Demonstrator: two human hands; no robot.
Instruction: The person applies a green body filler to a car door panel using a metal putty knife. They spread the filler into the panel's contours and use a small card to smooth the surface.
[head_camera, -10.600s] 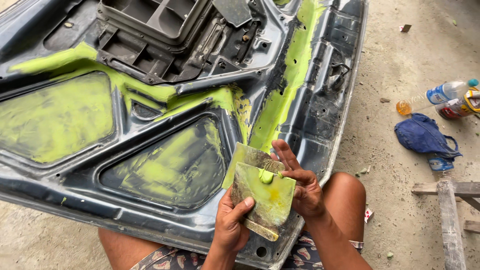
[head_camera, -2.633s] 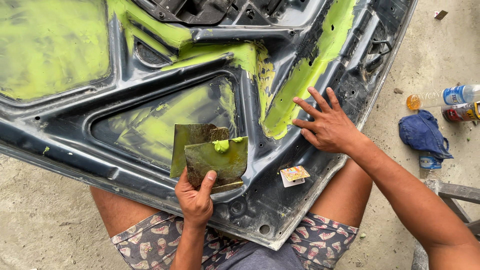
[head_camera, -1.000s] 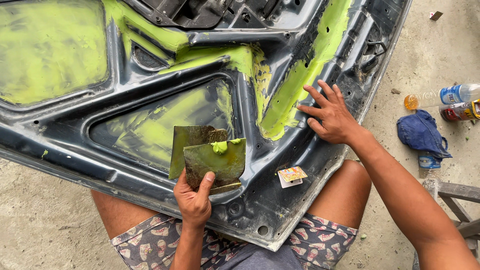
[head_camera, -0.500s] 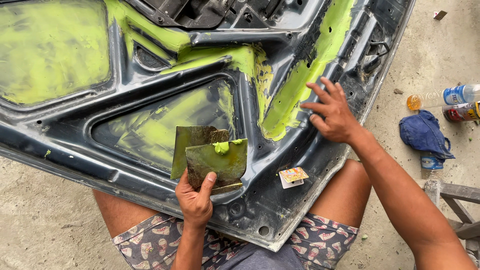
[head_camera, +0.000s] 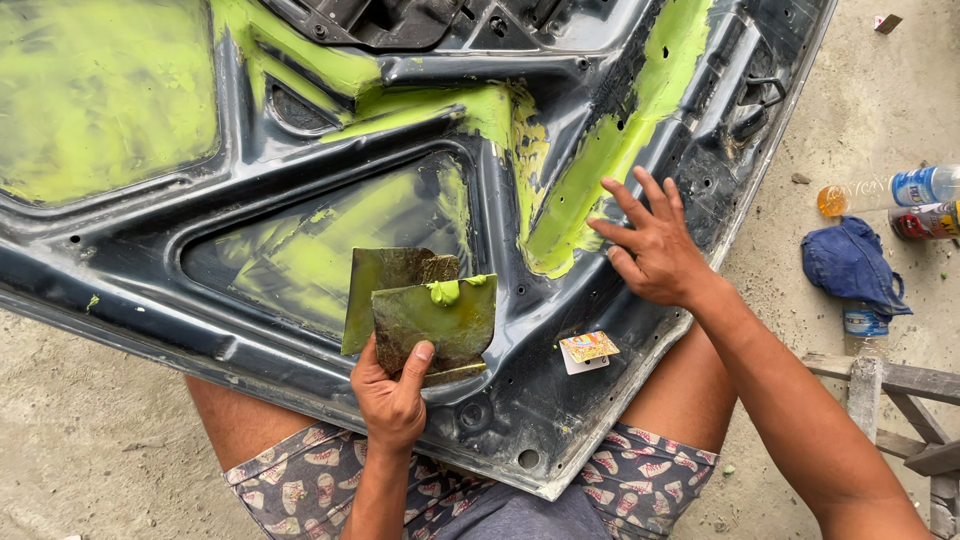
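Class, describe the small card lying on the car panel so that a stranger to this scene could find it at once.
Start at the big dark car panel smeared with green filler, resting across the person's legs. Near its lower edge, between the left hand holding filler-stained plates and the right hand, lies a small card. It alone is orange, yellow and white.

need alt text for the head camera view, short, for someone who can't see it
A person's right hand presses on a strip of lime-green filler on the underside of a dark metal car hood, while the left hand holds two flat, filler-smeared spreader plates. The hood lies across their lap over a concrete floor, with a blue cloth and plastic bottles to the right.
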